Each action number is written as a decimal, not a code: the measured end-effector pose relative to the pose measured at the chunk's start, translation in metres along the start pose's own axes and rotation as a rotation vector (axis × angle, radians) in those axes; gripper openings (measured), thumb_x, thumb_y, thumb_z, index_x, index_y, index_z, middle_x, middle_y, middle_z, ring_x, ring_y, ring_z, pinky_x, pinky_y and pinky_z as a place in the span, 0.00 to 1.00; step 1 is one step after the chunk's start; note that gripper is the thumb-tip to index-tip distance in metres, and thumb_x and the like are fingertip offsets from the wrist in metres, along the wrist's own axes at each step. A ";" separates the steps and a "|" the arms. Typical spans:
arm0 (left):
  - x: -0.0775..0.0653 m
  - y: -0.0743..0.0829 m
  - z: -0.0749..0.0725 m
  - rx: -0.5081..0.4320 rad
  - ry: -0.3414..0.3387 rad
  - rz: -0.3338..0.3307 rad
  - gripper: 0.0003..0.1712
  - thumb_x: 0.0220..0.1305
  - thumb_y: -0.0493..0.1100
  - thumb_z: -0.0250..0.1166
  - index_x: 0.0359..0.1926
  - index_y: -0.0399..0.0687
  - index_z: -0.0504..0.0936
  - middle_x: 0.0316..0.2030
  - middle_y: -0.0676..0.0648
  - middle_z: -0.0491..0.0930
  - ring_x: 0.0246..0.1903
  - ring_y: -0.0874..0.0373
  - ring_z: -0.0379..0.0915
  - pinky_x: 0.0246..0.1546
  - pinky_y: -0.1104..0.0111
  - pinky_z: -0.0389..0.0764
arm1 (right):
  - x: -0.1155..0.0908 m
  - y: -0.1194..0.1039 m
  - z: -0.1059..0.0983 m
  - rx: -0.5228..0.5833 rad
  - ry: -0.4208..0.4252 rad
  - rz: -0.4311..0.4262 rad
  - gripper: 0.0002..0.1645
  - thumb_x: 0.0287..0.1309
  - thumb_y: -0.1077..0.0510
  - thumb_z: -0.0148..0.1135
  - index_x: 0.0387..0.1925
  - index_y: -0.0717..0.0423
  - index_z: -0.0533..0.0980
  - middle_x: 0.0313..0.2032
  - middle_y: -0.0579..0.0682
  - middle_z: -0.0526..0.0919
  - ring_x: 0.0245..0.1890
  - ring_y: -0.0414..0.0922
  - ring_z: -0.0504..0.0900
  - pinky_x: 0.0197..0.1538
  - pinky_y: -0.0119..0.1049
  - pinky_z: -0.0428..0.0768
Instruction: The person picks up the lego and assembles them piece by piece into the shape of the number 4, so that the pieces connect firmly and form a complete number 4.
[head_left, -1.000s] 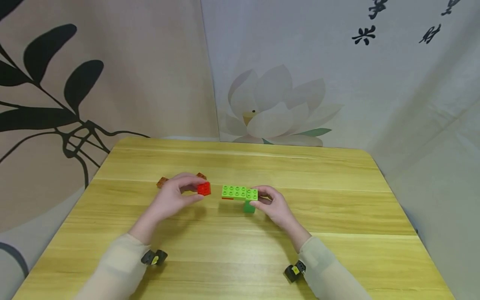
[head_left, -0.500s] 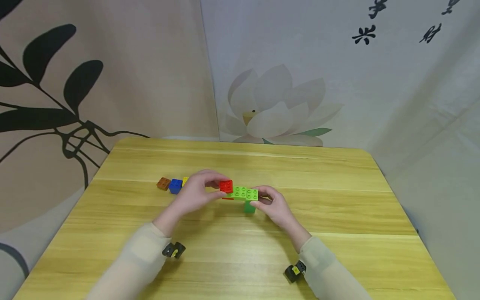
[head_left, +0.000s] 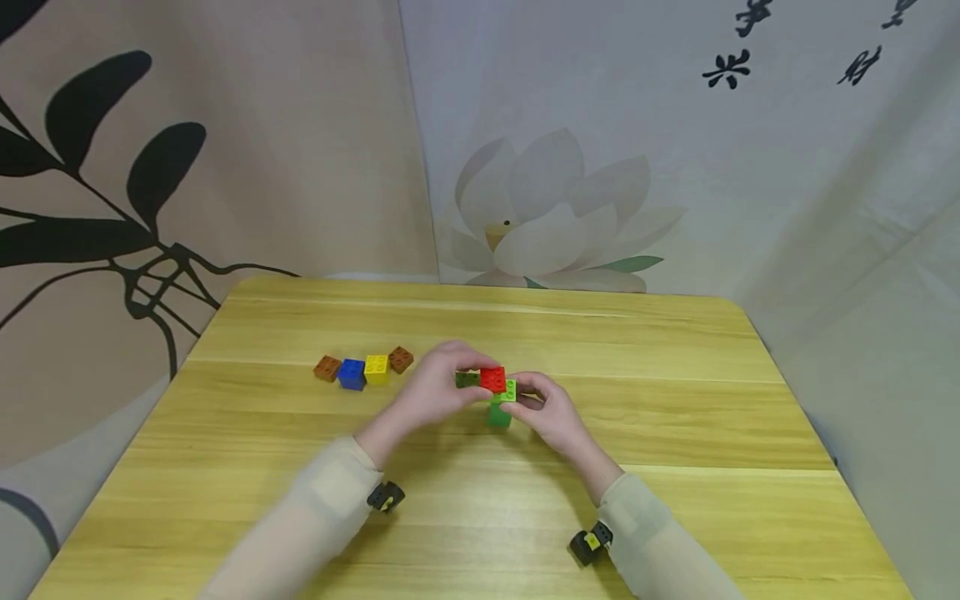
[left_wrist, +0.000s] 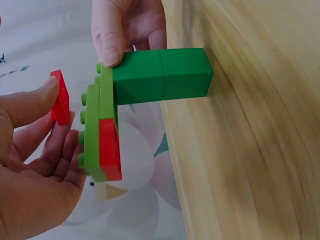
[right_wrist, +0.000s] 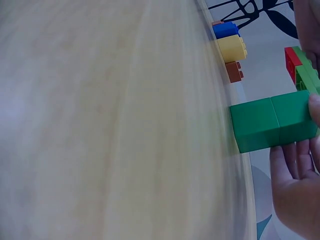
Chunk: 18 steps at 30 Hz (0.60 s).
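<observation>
My left hand [head_left: 438,385] pinches a flat red building brick [left_wrist: 61,97] between thumb and fingers. It holds the brick close over the studs of a lime-green upper layer [left_wrist: 92,130], with a gap between them in the left wrist view. That layer overhangs to the left from a column of two stacked dark green blocks [right_wrist: 272,121] standing on the table. Under the overhanging end sits another red brick [left_wrist: 110,150]. My right hand [head_left: 551,414] grips the top of the column from the right side, thumb at the front and fingers behind.
A loose row lies left of the hands on the wooden table [head_left: 480,517]: a brown brick [head_left: 327,368], a blue brick [head_left: 352,374], a yellow brick [head_left: 377,369] and another brown brick [head_left: 401,359]. Behind the table hangs a printed cloth [head_left: 337,167].
My left hand has carried the red brick rightward, from left of the structure to over its right part. The row of loose bricks has come into sight. My right hand has stayed in place.
</observation>
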<state>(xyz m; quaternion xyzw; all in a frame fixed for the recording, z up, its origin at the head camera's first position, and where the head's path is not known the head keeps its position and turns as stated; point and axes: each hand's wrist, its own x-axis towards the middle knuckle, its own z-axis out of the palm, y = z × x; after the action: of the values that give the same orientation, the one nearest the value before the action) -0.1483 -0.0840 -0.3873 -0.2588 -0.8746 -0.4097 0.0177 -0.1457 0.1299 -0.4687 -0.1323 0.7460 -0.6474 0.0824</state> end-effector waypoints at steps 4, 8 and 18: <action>0.005 -0.002 0.006 0.018 -0.005 0.006 0.19 0.53 0.37 0.77 0.48 0.44 0.87 0.42 0.49 0.84 0.45 0.52 0.76 0.49 0.58 0.78 | 0.000 0.001 0.000 -0.007 0.002 0.007 0.23 0.59 0.65 0.69 0.55 0.66 0.76 0.54 0.59 0.77 0.56 0.55 0.75 0.61 0.44 0.75; 0.010 -0.002 0.011 0.064 -0.012 0.027 0.19 0.52 0.37 0.78 0.47 0.45 0.88 0.41 0.50 0.84 0.45 0.53 0.75 0.50 0.59 0.76 | 0.001 0.000 0.001 -0.012 0.009 0.022 0.23 0.59 0.66 0.69 0.56 0.66 0.76 0.54 0.59 0.78 0.56 0.55 0.75 0.61 0.45 0.75; 0.016 0.001 0.018 0.113 -0.064 0.025 0.17 0.51 0.36 0.78 0.45 0.45 0.88 0.38 0.51 0.84 0.43 0.50 0.76 0.49 0.60 0.75 | 0.000 -0.001 0.000 -0.019 0.003 0.022 0.22 0.59 0.64 0.69 0.55 0.64 0.76 0.52 0.57 0.79 0.55 0.53 0.76 0.60 0.42 0.76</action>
<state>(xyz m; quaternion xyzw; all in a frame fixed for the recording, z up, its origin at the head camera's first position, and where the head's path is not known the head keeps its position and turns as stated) -0.1587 -0.0631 -0.3950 -0.2811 -0.8931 -0.3510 0.0094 -0.1457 0.1303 -0.4677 -0.1239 0.7537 -0.6396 0.0869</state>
